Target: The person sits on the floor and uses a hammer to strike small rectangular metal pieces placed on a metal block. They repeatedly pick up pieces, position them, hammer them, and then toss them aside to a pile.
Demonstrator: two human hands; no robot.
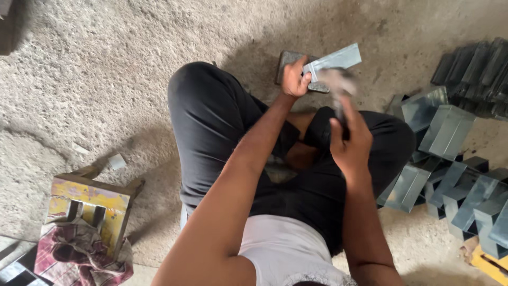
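While my left hand [294, 79] pins the metal strip [334, 61] on the block [288, 57], its long axis runs rightward. My right hand [349, 140], nearer me, grips a blurred hammer [338, 85] just beside it.

Sheet-metal piece [334, 62] in the left-hand fingers [304, 78]: pale silver-blue, plain. Dark grey block [288, 57] just under it. Hammer [338, 85] above the right hand [349, 143]: blurred grey-brown. Trousers [222, 116] black, shirt [288, 249] white. Folded metal pieces [450, 132] right of the fingers: shiny grey-blue. Floor [106, 63] speckled grey concrete. Stool [90, 204] far left: yellow, purple smears; cloth [79, 254] maroon-white plaid.
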